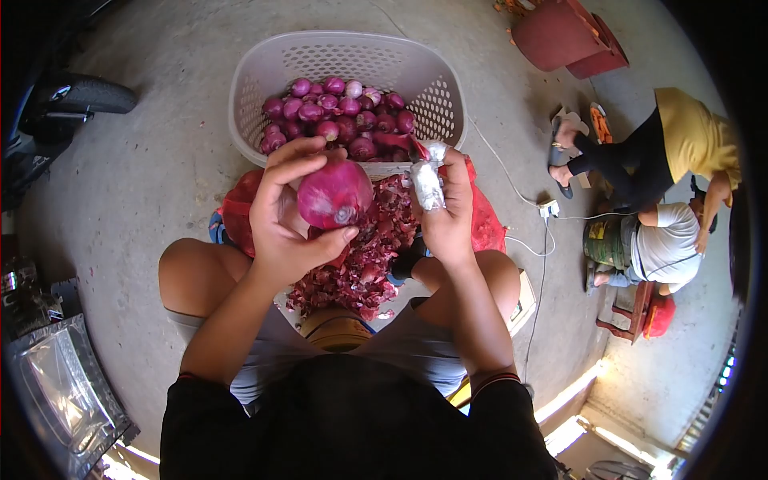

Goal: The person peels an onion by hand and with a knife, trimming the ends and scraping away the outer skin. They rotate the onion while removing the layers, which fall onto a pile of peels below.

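Observation:
My left hand (284,212) is wrapped around a large red onion (336,194), holding it up over a heap of loose onion skins (352,276) between my legs. Silver wrapping covers the thumb and index fingertip of my right hand (446,210). Those two digits pinch a dark red piece of onion skin (404,144), a little right of the onion and apart from it. Just beyond my hands stands a pale plastic basket (344,50) with many smooth red onions (344,124) in it.
Red mesh sacks (484,212) lie by my legs. A white cable with a power strip (549,210) runs along the floor at right. Two people (668,240) are at the far right, near a wooden stool (632,314). Red tubs (560,36) stand at upper right, a wheel (92,94) at upper left.

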Demonstrator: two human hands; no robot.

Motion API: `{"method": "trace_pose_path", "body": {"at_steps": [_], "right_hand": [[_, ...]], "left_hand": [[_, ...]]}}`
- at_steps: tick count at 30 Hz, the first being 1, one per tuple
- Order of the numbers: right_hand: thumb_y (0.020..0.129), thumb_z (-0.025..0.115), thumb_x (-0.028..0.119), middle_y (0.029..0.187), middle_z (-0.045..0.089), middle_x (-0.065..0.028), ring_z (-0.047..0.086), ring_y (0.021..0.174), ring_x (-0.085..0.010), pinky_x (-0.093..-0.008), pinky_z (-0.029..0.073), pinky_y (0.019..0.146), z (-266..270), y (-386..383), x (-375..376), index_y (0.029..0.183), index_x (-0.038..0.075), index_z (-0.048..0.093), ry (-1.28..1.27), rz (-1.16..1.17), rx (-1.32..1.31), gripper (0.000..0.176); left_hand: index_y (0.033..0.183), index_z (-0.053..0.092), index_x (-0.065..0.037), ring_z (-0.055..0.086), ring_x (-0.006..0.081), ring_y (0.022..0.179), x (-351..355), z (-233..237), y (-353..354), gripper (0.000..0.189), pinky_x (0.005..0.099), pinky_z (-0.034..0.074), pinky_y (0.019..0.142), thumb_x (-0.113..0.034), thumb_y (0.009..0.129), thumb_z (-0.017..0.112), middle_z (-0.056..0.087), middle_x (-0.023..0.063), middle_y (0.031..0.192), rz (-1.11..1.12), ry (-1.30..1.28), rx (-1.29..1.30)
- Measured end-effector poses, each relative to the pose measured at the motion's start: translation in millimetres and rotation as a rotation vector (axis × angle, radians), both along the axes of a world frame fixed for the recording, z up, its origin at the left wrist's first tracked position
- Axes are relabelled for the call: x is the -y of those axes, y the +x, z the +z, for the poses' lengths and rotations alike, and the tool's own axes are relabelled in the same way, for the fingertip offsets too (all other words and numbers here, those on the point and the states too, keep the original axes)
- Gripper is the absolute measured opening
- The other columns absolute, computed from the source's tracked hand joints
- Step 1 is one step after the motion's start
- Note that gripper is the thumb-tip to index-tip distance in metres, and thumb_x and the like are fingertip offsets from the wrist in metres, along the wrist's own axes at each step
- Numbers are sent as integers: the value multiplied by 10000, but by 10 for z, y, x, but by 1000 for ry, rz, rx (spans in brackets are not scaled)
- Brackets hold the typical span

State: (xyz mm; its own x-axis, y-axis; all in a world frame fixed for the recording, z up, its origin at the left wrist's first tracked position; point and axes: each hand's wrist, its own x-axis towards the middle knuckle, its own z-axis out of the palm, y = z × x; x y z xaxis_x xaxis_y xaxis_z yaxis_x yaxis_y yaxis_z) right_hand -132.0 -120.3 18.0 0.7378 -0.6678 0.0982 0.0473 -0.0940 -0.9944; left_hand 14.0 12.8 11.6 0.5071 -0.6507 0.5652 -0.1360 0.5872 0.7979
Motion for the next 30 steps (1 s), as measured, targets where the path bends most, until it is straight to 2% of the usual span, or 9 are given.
{"method": "trace_pose_path", "body": {"at_steps": [3, 6, 8, 15, 23, 30], "right_hand": [[871, 567, 49, 1030, 599, -77, 583, 837, -116, -224, 428, 712, -25, -17, -20, 1253, 38, 385, -229, 127, 136, 422], [833, 626, 67, 1049, 628, -158, 651, 911, -243, -315, 492, 740, -25, 27, -128, 1237, 5, 396, -440, 205, 239, 469], [817, 643, 67, 1051, 630, -181, 651, 942, -280, -342, 497, 782, -17, -8, -154, 1216, -2, 422, -400, 262, 151, 461], [793, 654, 42, 1040, 635, -180, 648, 955, -283, -328, 494, 792, -36, 20, -157, 1214, 3, 437, -469, 270, 155, 476], [815, 625, -3, 1140, 590, -156, 603, 1046, -236, -324, 458, 867, -99, 54, -229, 1244, 6, 410, -251, 297, 307, 480], [819, 631, 12, 1155, 585, -150, 598, 1044, -219, -314, 456, 867, -105, 68, -225, 1230, 3, 444, -282, 278, 265, 452]], "left_hand": [[1204, 450, 16, 427, 260, 1220, -7, 1, -5, 655, 379, 368, 1022, 46, 619, 743, 380, 175, 1300, 22, 59, -96], [1207, 449, 15, 422, 248, 1223, 5, 4, 10, 655, 371, 370, 1020, 52, 621, 741, 380, 172, 1299, 22, 59, -63], [1209, 448, 16, 420, 242, 1222, -1, 14, 6, 653, 367, 372, 1017, 54, 626, 740, 379, 170, 1300, 14, 60, -57], [1220, 440, 19, 420, 228, 1217, 7, -19, -29, 655, 358, 377, 1012, 50, 640, 743, 373, 160, 1302, -22, 62, -131], [1223, 440, 18, 413, 228, 1224, -7, -12, -38, 657, 357, 375, 1014, 46, 643, 747, 374, 159, 1303, -34, 69, -144], [1221, 440, 15, 409, 233, 1232, 0, -22, -42, 657, 360, 371, 1021, 65, 640, 742, 376, 160, 1301, -21, 64, -148]]}}
